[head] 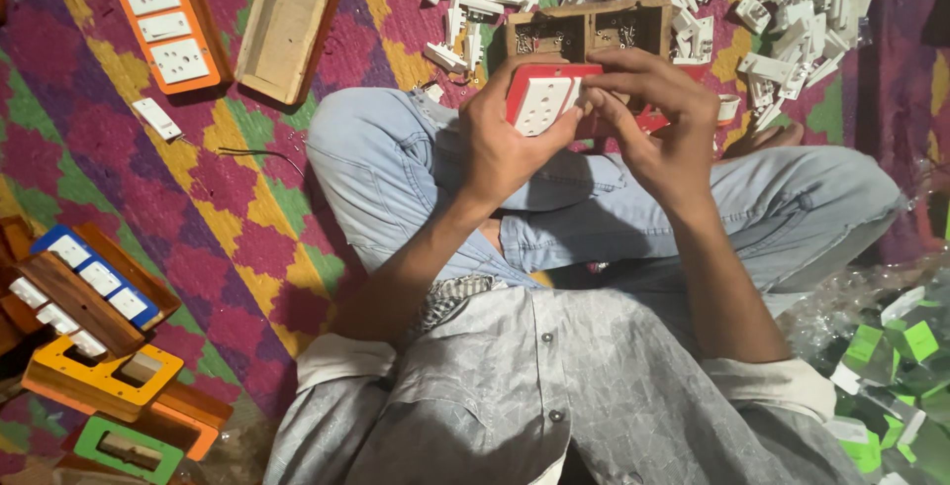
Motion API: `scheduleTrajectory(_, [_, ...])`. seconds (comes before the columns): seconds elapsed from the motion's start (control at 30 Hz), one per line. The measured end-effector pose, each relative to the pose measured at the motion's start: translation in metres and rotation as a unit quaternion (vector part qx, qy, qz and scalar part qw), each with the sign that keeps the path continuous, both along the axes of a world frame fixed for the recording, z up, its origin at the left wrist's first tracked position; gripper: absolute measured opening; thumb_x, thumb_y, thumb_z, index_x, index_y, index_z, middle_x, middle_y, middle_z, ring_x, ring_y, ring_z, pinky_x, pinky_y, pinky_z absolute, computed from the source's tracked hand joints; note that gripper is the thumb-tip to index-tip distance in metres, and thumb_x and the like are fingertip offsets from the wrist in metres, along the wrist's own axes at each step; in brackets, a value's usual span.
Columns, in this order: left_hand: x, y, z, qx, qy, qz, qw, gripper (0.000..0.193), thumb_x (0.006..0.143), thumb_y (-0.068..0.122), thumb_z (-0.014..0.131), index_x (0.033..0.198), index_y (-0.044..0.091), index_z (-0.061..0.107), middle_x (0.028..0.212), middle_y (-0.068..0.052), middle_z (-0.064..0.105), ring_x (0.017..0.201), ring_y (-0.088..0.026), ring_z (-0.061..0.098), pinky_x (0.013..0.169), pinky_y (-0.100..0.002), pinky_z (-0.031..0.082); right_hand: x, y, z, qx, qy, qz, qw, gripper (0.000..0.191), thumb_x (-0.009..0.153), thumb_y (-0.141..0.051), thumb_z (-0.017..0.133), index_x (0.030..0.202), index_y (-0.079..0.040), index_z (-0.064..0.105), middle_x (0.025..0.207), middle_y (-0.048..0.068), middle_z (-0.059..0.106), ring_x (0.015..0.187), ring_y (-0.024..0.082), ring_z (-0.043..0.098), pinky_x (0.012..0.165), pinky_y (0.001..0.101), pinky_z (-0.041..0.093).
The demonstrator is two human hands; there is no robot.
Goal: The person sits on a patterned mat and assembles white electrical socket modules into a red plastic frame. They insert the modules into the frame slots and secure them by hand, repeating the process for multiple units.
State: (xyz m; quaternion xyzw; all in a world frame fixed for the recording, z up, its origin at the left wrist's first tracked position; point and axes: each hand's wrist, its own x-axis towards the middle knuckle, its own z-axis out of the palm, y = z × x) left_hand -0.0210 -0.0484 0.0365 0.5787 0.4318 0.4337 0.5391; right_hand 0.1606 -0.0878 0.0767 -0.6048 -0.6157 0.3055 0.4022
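Fingers: both sets are clamped on a red switch plate [554,97] held above the lap; the left hand [505,139] wraps its near-left end, thumb on the face beside a white socket module [542,105], while the right hand [661,124] curls over the far-right part, fingertips [594,101] pinched together at the module's edge.
Plate position: between the two hands, face tilted toward the camera, touching both palms; its right half is hidden under the right fingers.
Step in hand (judged): seating a white module into the red plate's opening.
Doing it well: keep the left grip firm as the anvil, and press with the right fingertips square on the module's edge rather than at one corner, so it probably goes in level.
Check: whether the module sits flush cannot be told, since the fingers cover that seam.
Beyond the fingertips: an open wooden box [589,30] with two compartments lies just past the plate, and a heap of loose white switch parts [792,0] spreads farther out and to the right.
Left of the left hand, well apart: an orange plate with white modules [163,20] and an empty wooden tray [289,15] lie on the patterned mat [228,198].
Near the left elbow: a stack of finished boards [94,327], blue, orange and green.
Risk: a slipping thumb may let the plate twist.
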Motion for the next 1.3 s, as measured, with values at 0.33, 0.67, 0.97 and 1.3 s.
scheduleTrajectory(0.33, [-0.003,-0.001,0.005,0.059,0.073,-0.004,0.996,0.041,0.082,0.018,0.084,0.118,0.014,0.065,0.105,-0.008,0.076,0.096,-0.022,0.08,0.081,-0.034,0.063,0.01,0.0,-0.009,-0.064,0.053,0.008,0.996,0.014,0.095,-0.003,0.081,0.109,-0.002,0.079,0.121,0.014,0.074,0.096,0.013,0.07,0.078,0.0246,0.055])
scheduleTrajectory(0.67, [-0.005,-0.001,0.004,0.078,0.086,-0.005,0.993,0.039,0.085,0.017,0.082,0.12,0.015,0.065,0.105,-0.008,0.077,0.096,-0.022,0.08,0.081,-0.034,0.064,0.005,-0.003,-0.009,-0.029,0.038,0.008,0.999,0.014,0.095,-0.003,0.08,0.109,-0.001,0.078,0.12,0.014,0.074,0.111,0.018,0.071,0.09,0.0276,0.058])
scheduleTrajectory(0.97, [-0.007,0.0,0.001,0.065,0.071,0.005,0.995,0.042,0.082,0.018,0.085,0.119,0.015,0.066,0.104,-0.007,0.077,0.096,-0.021,0.08,0.081,-0.033,0.064,0.007,-0.002,-0.012,-0.003,0.041,0.04,0.998,0.016,0.096,0.002,0.079,0.112,0.001,0.076,0.125,0.015,0.072,0.117,0.019,0.07,0.1,0.0311,0.056])
scheduleTrajectory(1.3, [-0.005,-0.003,0.0,0.102,0.089,0.0,0.991,0.039,0.086,0.02,0.081,0.121,0.015,0.064,0.103,-0.008,0.076,0.095,-0.024,0.08,0.08,-0.036,0.064,0.007,-0.006,-0.017,-0.04,0.066,0.014,0.997,0.014,0.097,-0.001,0.079,0.11,0.0,0.077,0.124,0.013,0.072,0.105,0.013,0.07,0.078,0.0226,0.054])
